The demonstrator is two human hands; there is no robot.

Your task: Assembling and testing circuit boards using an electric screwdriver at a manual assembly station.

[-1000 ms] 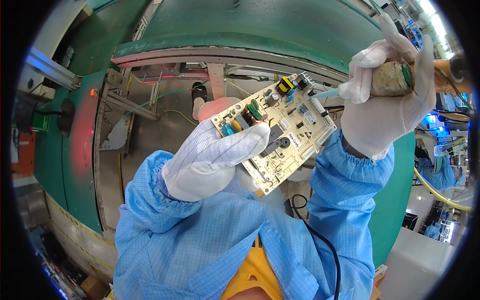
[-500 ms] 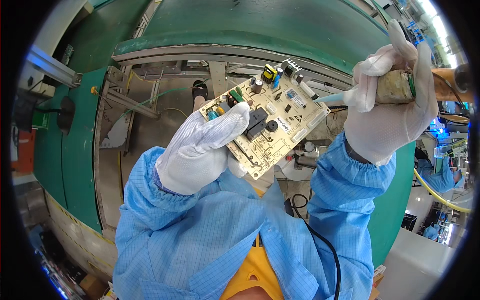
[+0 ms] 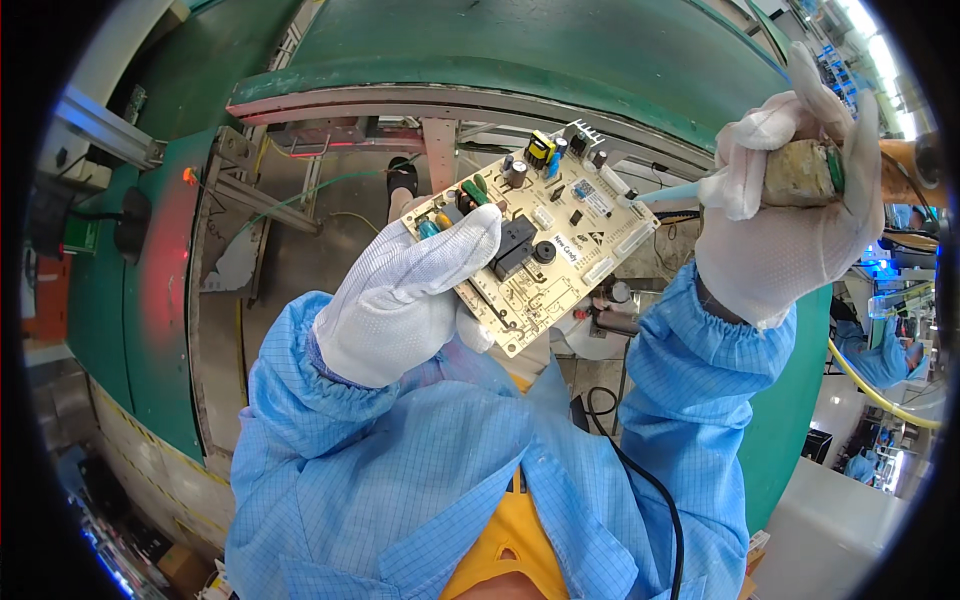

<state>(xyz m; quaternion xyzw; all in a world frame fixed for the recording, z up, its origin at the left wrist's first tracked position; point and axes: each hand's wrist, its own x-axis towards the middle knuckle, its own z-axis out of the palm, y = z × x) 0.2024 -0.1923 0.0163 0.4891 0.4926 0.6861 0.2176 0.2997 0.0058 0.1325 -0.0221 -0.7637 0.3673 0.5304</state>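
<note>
Firmly, left hand (image 3: pixel 400 300) gripping circuit board (image 3: pixel 540 245)

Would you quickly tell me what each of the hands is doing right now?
Left hand: closed on the circuit board.
Right hand: closed around a soldering iron handle.

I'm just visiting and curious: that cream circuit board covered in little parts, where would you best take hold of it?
Probably by its bare edges, as the left hand does now: it grips the circuit board at its near left edge and corner. The face is crowded with upright parts, so come from the side, not from above. The right hand holds a tool beside it.
</note>
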